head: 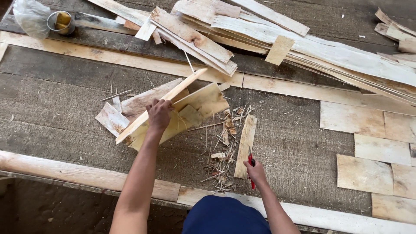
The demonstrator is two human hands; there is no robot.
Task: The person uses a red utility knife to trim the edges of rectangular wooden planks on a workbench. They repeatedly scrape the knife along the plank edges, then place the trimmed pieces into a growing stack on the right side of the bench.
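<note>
**Two hands at work on thin wood pieces**

Closest to the person, the right hand is curled tight around a small red-handled cutter. The cutter points down at the table and sits just beside a narrow wood strip that lies flat. Next to that strip is a messy pile of thin splinters and shavings.

A bit farther out, the left hand presses down on a long thin wood sheet. Its fingers are bent over the sheet's edge, gripping it. The sheet is pale, flat and slanted, with one end lifted toward the far side. Under it lie more pale wood pieces, stacked loosely and touching each other. A small flat scrap sticks out on the left of the stack.

On the right, square wood sheets lie side by side on the rough grey table.

Farthest away, a big heap of long wood strips runs across the table. In the far left corner stands a small metal tin next to a clear plastic bag.
</note>
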